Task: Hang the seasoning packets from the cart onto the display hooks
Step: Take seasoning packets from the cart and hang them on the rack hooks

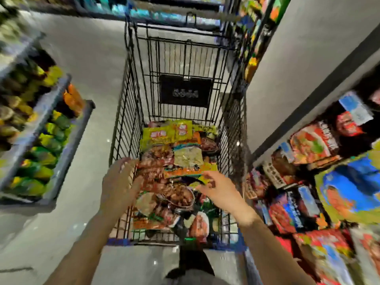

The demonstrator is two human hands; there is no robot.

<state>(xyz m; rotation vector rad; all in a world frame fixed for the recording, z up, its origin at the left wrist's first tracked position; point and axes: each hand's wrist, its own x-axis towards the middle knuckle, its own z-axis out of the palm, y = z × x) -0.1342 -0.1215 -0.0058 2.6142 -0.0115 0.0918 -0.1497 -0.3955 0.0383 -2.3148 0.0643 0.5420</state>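
A black wire cart [131,103] stands in the aisle in front of me, its bottom heaped with seasoning packets [162,169] in red, orange and yellow. Both my arms reach over its near edge. My left hand [119,182] hovers with straight, spread fingers above the left side of the heap, at a reddish-brown packet. My right hand [218,188] reaches in from the right, fingers loosely extended over an orange packet [193,169] with a printed character. Neither hand grips anything. The view is blurred by motion.
Hanging packets on a display [312,182] fill the right side, close to the cart. On the left stand shelves [61,128] of yellow and green bags. A grey floor [98,75] runs between shelves and cart. A black sign [185,91] hangs on the cart's far wall.
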